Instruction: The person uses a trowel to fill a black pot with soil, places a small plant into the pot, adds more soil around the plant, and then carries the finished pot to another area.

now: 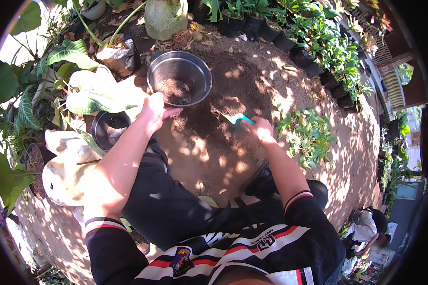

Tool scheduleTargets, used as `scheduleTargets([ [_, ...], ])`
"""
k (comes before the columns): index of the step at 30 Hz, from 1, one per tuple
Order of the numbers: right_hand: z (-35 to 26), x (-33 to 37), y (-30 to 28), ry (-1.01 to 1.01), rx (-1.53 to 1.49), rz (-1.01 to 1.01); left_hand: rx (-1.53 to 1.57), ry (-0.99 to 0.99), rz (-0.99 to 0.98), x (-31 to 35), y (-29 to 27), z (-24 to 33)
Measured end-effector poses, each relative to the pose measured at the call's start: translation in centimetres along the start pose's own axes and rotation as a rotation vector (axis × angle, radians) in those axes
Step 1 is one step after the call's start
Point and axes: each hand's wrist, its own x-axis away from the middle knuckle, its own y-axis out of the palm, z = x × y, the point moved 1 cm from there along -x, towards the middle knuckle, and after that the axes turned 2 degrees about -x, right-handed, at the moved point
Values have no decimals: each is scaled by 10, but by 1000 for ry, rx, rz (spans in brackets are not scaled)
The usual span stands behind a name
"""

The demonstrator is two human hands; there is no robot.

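Note:
A round black plastic plant pot (198, 76) stands on the ground ahead of me, tilted a little toward me, with some brown soil in its bottom. My left hand (153, 113) is closed on the pot's near-left rim, one finger stretched along the outside. To the right, my right hand (258, 128) grips a hand trowel (243, 118) by its teal handle. The trowel's blade, partly hidden by soil, points left at the dark loose soil (252, 88) just right of the pot.
Leafy uprooted-looking plants (309, 137) lie right of my right hand. A second black pot (100, 130) and a pale animal-shaped ornament (62, 183) sit by my left forearm. Behind are a stone-like planter (165, 19) and rows of bagged plants (314, 57). Another person (366, 228) is at lower right.

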Motion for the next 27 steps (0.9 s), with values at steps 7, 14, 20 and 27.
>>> scheduleTargets([
  [7, -13, 27, -137, -110, 180, 94, -156, -53, 75, -13, 3, -16],
  [14, -93, 65, -207, -320, 466, 244, -234, -147, -53, 17, 44, -17],
  [20, -169, 84, -173, -632, 802, 364, -175, -136, -111, 17, 35, -16],
  [27, -148, 99, -183, -395, 541, 435, -81, -5, 52, 17, 9, -7],
])
